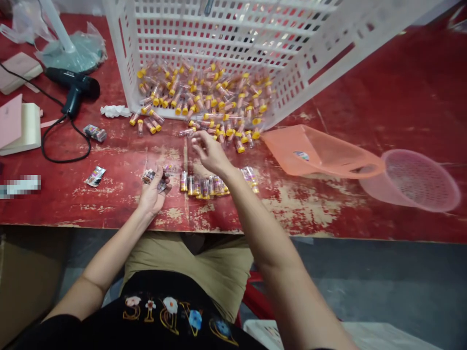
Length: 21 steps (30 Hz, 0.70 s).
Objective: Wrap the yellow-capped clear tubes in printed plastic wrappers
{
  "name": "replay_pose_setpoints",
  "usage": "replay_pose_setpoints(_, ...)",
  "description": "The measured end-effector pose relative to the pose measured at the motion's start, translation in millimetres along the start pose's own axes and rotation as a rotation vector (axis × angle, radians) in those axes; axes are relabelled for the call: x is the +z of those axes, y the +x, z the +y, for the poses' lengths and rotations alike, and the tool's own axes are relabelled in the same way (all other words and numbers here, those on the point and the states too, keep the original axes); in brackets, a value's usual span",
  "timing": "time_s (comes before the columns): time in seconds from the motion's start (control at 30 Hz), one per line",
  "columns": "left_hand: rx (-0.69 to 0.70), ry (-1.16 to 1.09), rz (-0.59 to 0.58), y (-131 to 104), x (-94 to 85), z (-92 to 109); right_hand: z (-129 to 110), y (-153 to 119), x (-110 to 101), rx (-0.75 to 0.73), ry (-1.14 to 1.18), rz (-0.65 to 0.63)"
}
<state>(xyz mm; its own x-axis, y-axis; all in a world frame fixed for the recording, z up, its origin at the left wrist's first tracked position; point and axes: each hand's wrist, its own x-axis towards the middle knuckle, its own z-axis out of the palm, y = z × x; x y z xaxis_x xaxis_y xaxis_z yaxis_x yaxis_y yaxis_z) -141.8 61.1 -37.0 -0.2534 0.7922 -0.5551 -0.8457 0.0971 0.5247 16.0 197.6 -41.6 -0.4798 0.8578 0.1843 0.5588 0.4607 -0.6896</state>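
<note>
Near the front edge of the red worktable (pixel 292 209), left hand (pixel 152 195): thumb pressed against the fingers, holding a few small printed film sleeves (pixel 148 176). Risk: pieces look light, so a slack pinch could shed some, or two could peel away together.

Just right of it, a row of sleeved tubes (pixel 206 186) appears to lie side by side, partly under the right forearm (pixel 251 209); a lowered arm would probably knock it out of line.

Right hand (pixel 209 151): farther from the front edge, fingers half curled, thumb close to the forefinger; cannot tell whether it grips anything. One bare tube (pixel 187 131) lies at its fingertips and may roll if brushed.

Toward the far edge, yellow-capped tubes (pixel 226 114) heap in a white crate (pixel 127 90) and spill out over its lip; reaching low into the heap might start a slide.

Writing, near to far: shirt (pixel 156 282) lettering, inverted here, seems to read "PARIS". Sleeve print too small to read. Orange scoop (pixel 328 149), toward the right edge: sticker (pixel 301 155) illegible. Black heat gun (pixel 73 85), toward the left edge: pale marking, illegible.
</note>
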Motion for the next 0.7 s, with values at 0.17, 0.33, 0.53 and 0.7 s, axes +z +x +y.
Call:
replay_pose_setpoints(0.17, -0.042, 0.053, -0.047, -13.1, 11.6, -12.8, -53.2, -115.5, -27.2, -0.013, 0.3, 0.27)
replay_pose_setpoints(0.33, -0.081, 0.138, -0.147, -34.2, 30.5, -32.8, -69.1, -167.6, -43.0, -0.081, 0.169, 0.421)
replay_pose_setpoints(0.53, -0.094, 0.299, -0.238, -60.0, 44.7, -51.1, -70.8, -203.3, -64.3, -0.013, 0.184, 0.537)
replay_pose_setpoints(0.7, -0.081, 0.331, -0.264, -71.2, 49.4, -62.2, -69.9, -226.8, -67.5, 0.075, 0.521, 0.636)
